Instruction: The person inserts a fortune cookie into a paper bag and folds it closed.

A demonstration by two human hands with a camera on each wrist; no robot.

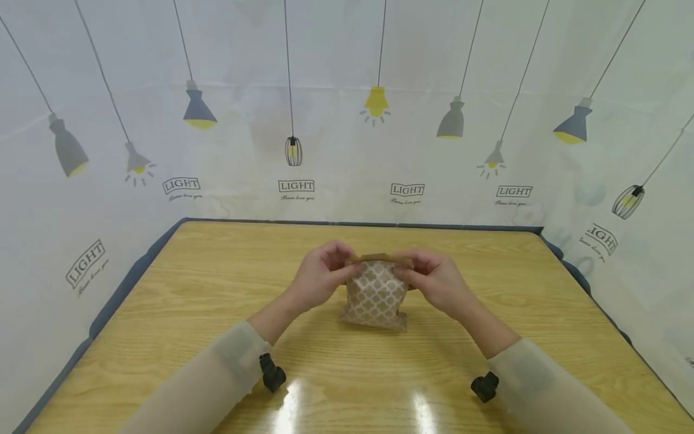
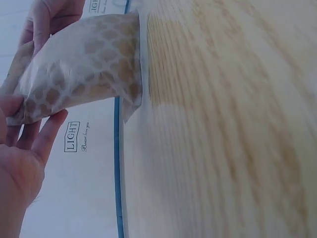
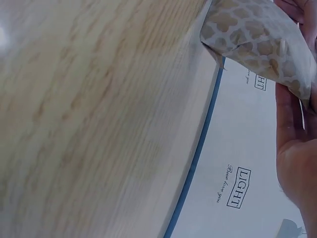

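A brown paper bag [image 1: 375, 296] with a white lattice pattern stands on the table in the head view, its top edge folded over. My left hand [image 1: 321, 274] pinches the upper left corner of the bag between thumb and fingers. At the upper right corner, my right hand [image 1: 436, 282] pinches it the same way. The left wrist view shows the bag [image 2: 89, 62] bulging in the middle, its bottom edge on the tabletop. In the right wrist view the bag [image 3: 257, 39] is partly cut off by the frame. Whatever it contains is hidden.
The wood-grain table [image 1: 217, 289] has a dark blue edge along its back and sides. Behind it hangs a pale wall covering [image 1: 336, 120] printed with lamps and "LIGHT" labels. A small black camera sits at each sleeve cuff.
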